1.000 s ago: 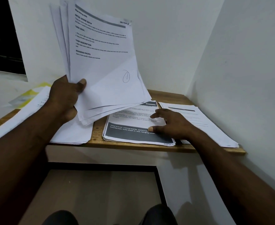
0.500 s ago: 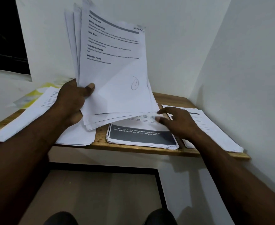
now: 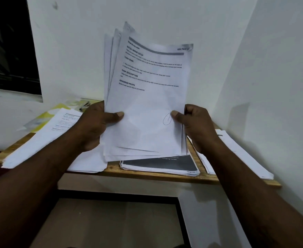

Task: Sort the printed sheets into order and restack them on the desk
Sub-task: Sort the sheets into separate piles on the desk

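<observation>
**Change of state.** The right hand has left the middle stack, where it lay flat a second ago. It now grips the right edge of the bundle, with the thumb on the front sheet beside a pen-drawn loop and the fingers curled behind the paper. The left hand holds the left edge as before, thumb across the front and fingers behind. Both hands are closed on the same bundle, so neither is free.

**Location of items.**
- The bundle is held upright above the desk and clear of it. Its sheets are fanned, with top corners staggered at upper left and bottom edges uneven. The front sheet carries printed headings, but no page number can be read.
- The left stack lies partly under the left forearm.
- The middle stack, topped by a sheet with a dark banner, lies at the front edge of the desk.
- The right stack lies toward the side wall, behind the right wrist.
- A yellow sheet shows behind the left stack.

**Meaning for the task.** Work on the middle stack appears finished for now. The two-handed grip suggests that the front sheet is being read, or that the bundle is about to be squared or have a sheet peeled off. Sorting is judged to be partway done, as several sheets remain in hand. Because the sheets are loose and fanned, they could slip if either hand lets go
</observation>
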A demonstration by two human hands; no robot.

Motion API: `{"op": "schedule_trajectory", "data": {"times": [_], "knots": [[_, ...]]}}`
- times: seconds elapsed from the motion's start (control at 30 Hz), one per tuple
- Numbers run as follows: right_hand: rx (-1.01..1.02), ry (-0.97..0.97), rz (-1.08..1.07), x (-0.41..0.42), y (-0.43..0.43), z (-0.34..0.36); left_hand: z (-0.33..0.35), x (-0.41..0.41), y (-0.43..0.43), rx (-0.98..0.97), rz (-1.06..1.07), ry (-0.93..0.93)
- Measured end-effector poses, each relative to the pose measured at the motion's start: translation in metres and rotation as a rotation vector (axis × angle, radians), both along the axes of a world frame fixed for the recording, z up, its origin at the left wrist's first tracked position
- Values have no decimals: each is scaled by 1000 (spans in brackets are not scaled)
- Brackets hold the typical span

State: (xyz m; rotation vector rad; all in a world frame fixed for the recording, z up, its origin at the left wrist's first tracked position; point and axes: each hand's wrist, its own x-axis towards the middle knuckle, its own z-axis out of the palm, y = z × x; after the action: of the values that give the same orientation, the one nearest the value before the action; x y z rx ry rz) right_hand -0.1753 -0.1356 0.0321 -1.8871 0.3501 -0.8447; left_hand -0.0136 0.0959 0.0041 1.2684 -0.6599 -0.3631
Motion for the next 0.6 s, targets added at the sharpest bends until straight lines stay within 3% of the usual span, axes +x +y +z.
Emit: {"op": "schedule_trajectory", "data": {"times": [0.17, 0.3, 0.47, 0.6], "knots": [[-29, -50, -108, 0, 7, -7, 11, -3, 5, 38, -155, 54], [16, -60, -58, 1, 11, -7, 12, 0, 1, 33, -44, 53], [220, -68, 74, -7, 11, 2, 5, 7, 2, 24, 37, 46], [142, -19, 123, -11, 12, -7, 1, 8, 7, 18, 9, 58]]}}
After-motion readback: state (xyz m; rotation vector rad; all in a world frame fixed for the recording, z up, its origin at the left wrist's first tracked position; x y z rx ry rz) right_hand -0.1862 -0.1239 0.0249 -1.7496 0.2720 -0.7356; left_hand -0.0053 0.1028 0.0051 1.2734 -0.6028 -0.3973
